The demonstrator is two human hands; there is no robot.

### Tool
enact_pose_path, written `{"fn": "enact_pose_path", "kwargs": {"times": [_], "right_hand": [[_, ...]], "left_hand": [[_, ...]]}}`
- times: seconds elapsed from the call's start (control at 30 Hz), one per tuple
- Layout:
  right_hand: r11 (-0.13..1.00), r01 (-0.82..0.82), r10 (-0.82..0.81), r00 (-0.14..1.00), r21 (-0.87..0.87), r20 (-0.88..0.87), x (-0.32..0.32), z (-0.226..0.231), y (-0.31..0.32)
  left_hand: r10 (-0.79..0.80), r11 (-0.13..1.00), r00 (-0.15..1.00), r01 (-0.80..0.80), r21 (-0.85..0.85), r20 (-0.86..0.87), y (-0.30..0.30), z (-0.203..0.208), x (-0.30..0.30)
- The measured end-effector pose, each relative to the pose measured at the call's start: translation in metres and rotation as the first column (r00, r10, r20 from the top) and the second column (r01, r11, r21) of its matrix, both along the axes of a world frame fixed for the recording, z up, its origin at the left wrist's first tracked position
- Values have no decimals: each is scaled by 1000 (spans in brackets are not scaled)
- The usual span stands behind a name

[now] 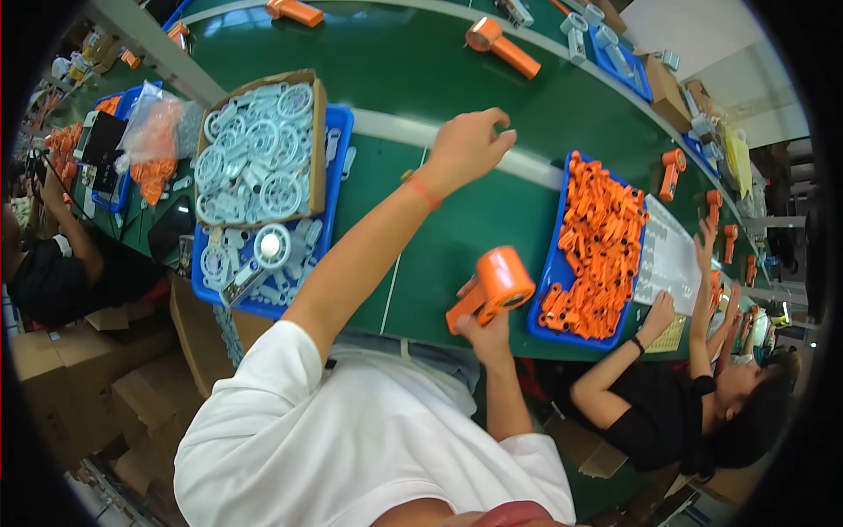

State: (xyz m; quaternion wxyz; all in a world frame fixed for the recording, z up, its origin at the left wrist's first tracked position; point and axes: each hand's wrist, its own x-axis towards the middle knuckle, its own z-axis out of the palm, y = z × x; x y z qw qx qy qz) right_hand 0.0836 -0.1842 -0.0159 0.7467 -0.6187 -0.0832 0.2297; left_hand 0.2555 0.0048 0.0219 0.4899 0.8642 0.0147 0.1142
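Note:
My right hand (pixel 488 338), low in the middle, grips an orange handheld fan (pixel 504 277). Its round head points up and to the right, and its handle slants down to the left. Farther out, my left hand (pixel 471 149) reaches over the pale strip along the table's conveyor edge. Its fingers are bent, thumb and forefinger stand apart, and nothing shows between them. A blue tray (pixel 542 309) of small orange parts (pixel 606 237) stands just right of the fan. On the far belt, beyond my left hand, lies another orange fan (pixel 503 48).
At left, a cardboard box (pixel 318 149) of pale blue fan parts sits on a blue tray (pixel 344 132). A pale blue fan (pixel 270 249) lies in front. More orange fans (pixel 672 173) lie along the belt. A co-worker in black (pixel 650 413) works at right; another person (pixel 57 263) sits at left.

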Motion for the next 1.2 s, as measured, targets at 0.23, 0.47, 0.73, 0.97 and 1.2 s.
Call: {"fn": "enact_pose_path", "kwargs": {"times": [0.23,0.47,0.73,0.97,1.2], "right_hand": [[979,69,-39,987,-191,153,-9,-23,-1],[968,-33,86,976,-250,201,-6,-33,-5],[943,138,111,726,-302,678,9,-46,9],[979,67,28,890,-192,454,2,-19,5],[982,32,11,973,-185,230,-29,22,14]], "left_hand": [[26,908,983,53,416,-182,-21,-32,184],[64,973,925,26,231,-374,-21,-47,213],[-52,959,964,121,255,-262,-13,0,15],[63,783,970,98,614,-235,-19,-11,-143],[-202,630,971,229,-743,127,-32,-35,-244]]}}
